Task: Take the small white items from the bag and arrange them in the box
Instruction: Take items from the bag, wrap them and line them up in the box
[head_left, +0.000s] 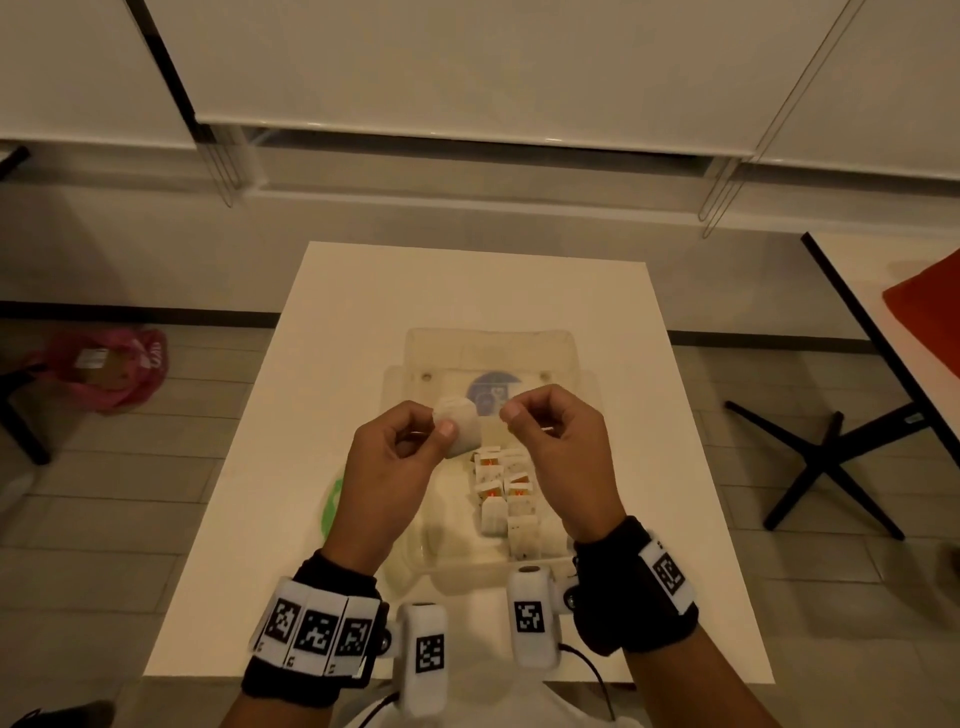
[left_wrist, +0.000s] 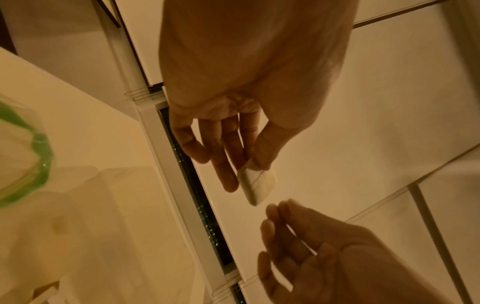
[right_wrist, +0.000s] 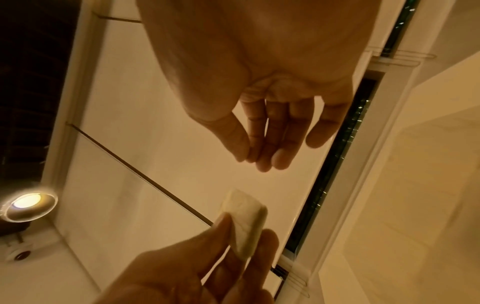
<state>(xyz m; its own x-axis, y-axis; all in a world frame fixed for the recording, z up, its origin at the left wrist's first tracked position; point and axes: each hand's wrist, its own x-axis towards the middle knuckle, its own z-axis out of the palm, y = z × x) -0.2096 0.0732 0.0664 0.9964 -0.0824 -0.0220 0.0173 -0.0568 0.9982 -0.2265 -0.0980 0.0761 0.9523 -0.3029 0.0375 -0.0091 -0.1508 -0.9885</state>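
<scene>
My left hand (head_left: 441, 423) pinches a small white tea bag (head_left: 460, 431) between thumb and fingers, raised above the clear plastic box (head_left: 452, 566). The left wrist view shows the same tea bag (left_wrist: 257, 183) held by one end. My right hand (head_left: 511, 415) hovers just right of it, thumb and forefinger pressed together, with nothing visible between them (right_wrist: 246, 158). Several white tea bags (head_left: 506, 493) with orange tags lie in rows in the box's right half. A clear bag with a green edge (head_left: 332, 501) lies left of the box, partly hidden by my left wrist.
The box's open lid (head_left: 488, 353) lies flat behind it on the white table (head_left: 363, 312). A pink bag (head_left: 114, 364) sits on the floor at left. At right are a black table base (head_left: 826, 457) and a red object (head_left: 930, 306) on another table.
</scene>
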